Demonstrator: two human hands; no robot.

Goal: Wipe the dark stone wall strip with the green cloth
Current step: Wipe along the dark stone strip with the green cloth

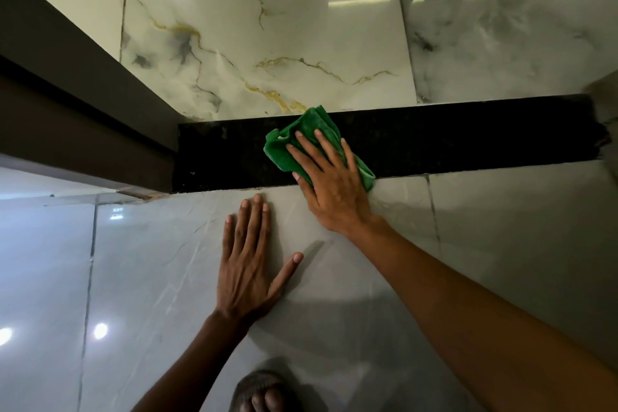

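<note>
A dark stone strip [468, 137] runs left to right across the middle of the view, between glossy marble tiles above and grey tiles below. A folded green cloth [311, 130] lies pressed flat on the strip near its middle. My right hand [331, 184] rests on the cloth with fingers spread, palm partly over the strip's lower edge. My left hand [249, 264] lies flat and empty on the grey tile [160, 278] just below the strip, fingers together, thumb out.
A dark brown frame [77, 104] meets the strip's left end. White marble tiles with gold veins [267, 43] shine with light reflections. The strip's right end [598, 130] is chipped. Toes of a foot [264, 398] show at the bottom edge.
</note>
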